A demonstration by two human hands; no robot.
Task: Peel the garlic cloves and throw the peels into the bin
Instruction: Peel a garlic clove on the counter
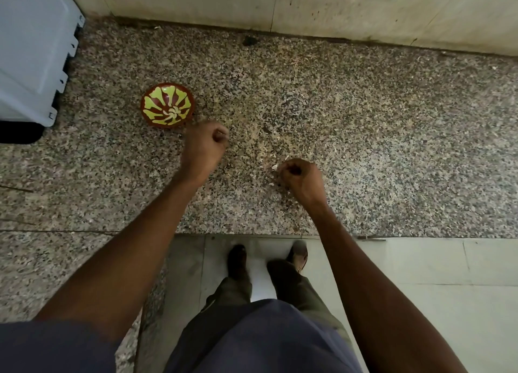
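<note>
The person looks to be gathering peels. The right hand (pixel 301 176) is curled, its fingertips pinching a pale scrap of garlic peel (pixel 275 166) just above the speckled stone table (pixel 364 120). The left hand (pixel 206 144) is closed in a fist near the patterned bowl (pixel 167 105); it may hold peels or a clove, but I cannot tell. Next, the scraps need carrying to the bin, which is not clearly in view. A pale blue container (pixel 33 50) stands at the left, a stained wall (pixel 308 5) behind, floor tiles (pixel 420 274) below.

My arms are bare below short dark-blue sleeves (pixel 56 344); same blue shirt (pixel 252 339), olive trousers (pixel 235 285), dark shoes (pixel 236 257).
</note>
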